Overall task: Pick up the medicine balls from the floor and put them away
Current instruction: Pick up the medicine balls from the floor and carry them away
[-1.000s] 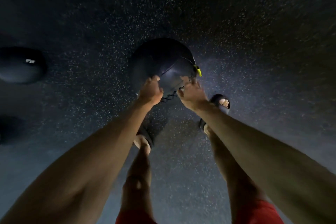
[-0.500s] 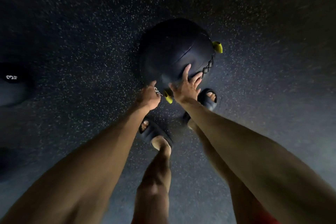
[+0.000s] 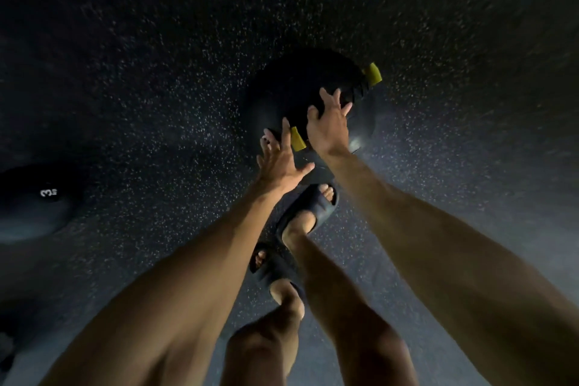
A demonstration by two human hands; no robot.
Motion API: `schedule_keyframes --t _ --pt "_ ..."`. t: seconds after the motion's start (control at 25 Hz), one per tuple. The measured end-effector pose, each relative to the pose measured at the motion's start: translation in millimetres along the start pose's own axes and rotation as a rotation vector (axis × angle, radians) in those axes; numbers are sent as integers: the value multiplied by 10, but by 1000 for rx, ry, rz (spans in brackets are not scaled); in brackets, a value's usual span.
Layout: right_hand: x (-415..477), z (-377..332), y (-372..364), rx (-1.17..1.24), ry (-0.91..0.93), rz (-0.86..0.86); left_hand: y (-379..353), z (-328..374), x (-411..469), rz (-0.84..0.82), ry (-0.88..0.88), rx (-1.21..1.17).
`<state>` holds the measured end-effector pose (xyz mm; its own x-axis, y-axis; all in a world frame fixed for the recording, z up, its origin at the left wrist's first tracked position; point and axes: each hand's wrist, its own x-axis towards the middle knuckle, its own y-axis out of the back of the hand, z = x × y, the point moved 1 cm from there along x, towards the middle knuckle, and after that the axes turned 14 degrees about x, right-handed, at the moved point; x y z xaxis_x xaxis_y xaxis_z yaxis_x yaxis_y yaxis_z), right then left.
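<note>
Two medicine balls [image 3: 291, 94] [image 3: 31, 213], two bare hands [image 3: 282, 163] [image 3: 329, 128], two dark sandals [image 3: 313, 207] [image 3: 272, 269], two yellow tabs [image 3: 372, 74] [image 3: 297, 138] on one ball

The ball [image 3: 291, 94] is black, almost navy, with two yellow tabs [image 3: 372, 74] and dark zigzag lacing by the upper one. The floor [image 3: 156, 103] is grey-black, flecked all over with small pale speckles. A second ball [image 3: 31, 207] at the left is black with a white "3" on it. The slides [image 3: 310, 207] are dark navy.
</note>
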<state>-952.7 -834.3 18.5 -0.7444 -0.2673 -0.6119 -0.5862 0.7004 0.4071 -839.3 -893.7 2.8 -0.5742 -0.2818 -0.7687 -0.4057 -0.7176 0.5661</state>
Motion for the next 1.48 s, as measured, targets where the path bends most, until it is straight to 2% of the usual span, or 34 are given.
schedule_keyframes --t 0.08,0.16,0.28,0.36,0.68,0.84,1.08,1.28,1.36,1.48 --pt "-20 100 130 -39 115 54 197 120 230 -25 92 -41" --pt "-35 306 253 -117 148 90 425 177 458 -22 161 -61" --pt "-18 548 274 -253 38 -36 732 152 786 -29 197 -70" --pt "70 534 218 -277 40 -100 845 168 899 -4 194 -82" --pt "1026 -268 347 -190 -61 -37 1465 419 1398 282 71 -126" --pt "1439 -722 303 -137 -87 30 1584 320 1398 250 -10 -54" --pt "1982 -1272 17 -165 -128 79 1639 196 1511 159 13 24" --pt "2154 -1505 -73 -162 18 193 2287 132 2193 130 12 8" --pt "1979 -1388 -87 -192 58 176 2583 100 2446 154 4 -40" --pt "1875 -1222 -101 -212 50 95 2980 177 2794 289 111 -41"
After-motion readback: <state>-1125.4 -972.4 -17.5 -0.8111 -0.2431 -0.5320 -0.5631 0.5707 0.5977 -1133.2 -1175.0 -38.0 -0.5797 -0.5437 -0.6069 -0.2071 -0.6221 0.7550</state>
